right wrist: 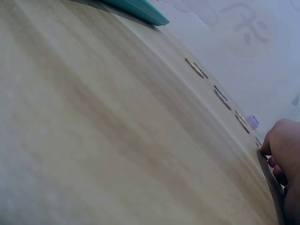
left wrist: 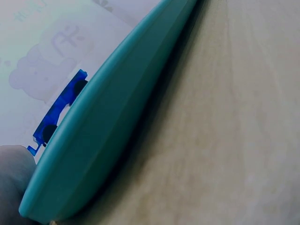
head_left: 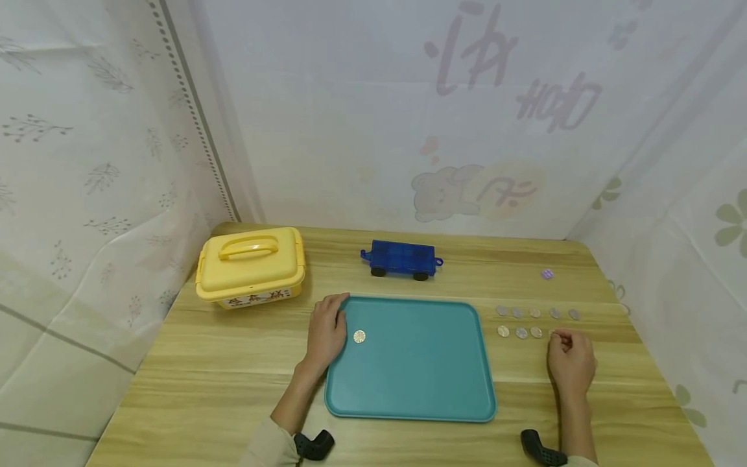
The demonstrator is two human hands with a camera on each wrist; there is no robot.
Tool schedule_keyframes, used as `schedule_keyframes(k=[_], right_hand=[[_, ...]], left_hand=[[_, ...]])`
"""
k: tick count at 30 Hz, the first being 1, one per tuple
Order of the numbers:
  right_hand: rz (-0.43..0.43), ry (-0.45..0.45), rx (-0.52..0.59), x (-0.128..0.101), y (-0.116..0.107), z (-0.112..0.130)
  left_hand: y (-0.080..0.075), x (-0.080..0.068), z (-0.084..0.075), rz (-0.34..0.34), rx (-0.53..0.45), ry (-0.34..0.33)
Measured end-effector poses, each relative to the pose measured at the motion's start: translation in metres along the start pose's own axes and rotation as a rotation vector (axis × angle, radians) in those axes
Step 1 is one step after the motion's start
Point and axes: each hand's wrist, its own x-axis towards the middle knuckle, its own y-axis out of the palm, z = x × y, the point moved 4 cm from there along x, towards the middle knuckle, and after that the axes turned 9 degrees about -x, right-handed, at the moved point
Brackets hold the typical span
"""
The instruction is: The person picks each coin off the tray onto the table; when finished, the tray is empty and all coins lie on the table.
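My left hand [head_left: 327, 331] holds the teal tray [head_left: 414, 363] at its back left corner, thumb by the left rim and fingers bent round the corner. One gold-toned coin [head_left: 359, 336] lies flat inside the tray, near that hand. Right of the tray, my right hand [head_left: 572, 362] is low at the tabletop, its thumb and index finger pinching a coin [head_left: 551, 333] that is mostly covered by the fingertips. This coin is at the right end of the front row of coins [head_left: 521, 333]. Behind it runs a second row of several coins [head_left: 535, 312].
A yellow lidded box [head_left: 251, 266] with a handle stands at the back left. Behind the tray sits a blue toy wagon [head_left: 403, 257] with black wheels. One small purple piece [head_left: 546, 274] lies behind the coins. Patterned cloth [head_left: 350, 130] hangs around the table's back and sides.
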Motion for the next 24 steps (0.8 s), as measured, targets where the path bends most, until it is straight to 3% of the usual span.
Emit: schedule_keyframes(k=[8,15,24], right_hand=[[-0.044,0.084,0.138,-0.0038,-0.0029,-0.002],[0.0,0.136,0.131,-0.0056,-0.0041,0.0016],[-0.066,0.109,0.188,-0.006,-0.006,0.0033]], left_hand=[[0.0005,-0.0001,0.0008,0.001,-0.004,0.0],[-0.0006,-0.0007,0.0001,-0.008,-0.007,0.008],[-0.0003,0.0002,0.0009,-0.001,-0.006,0.003]])
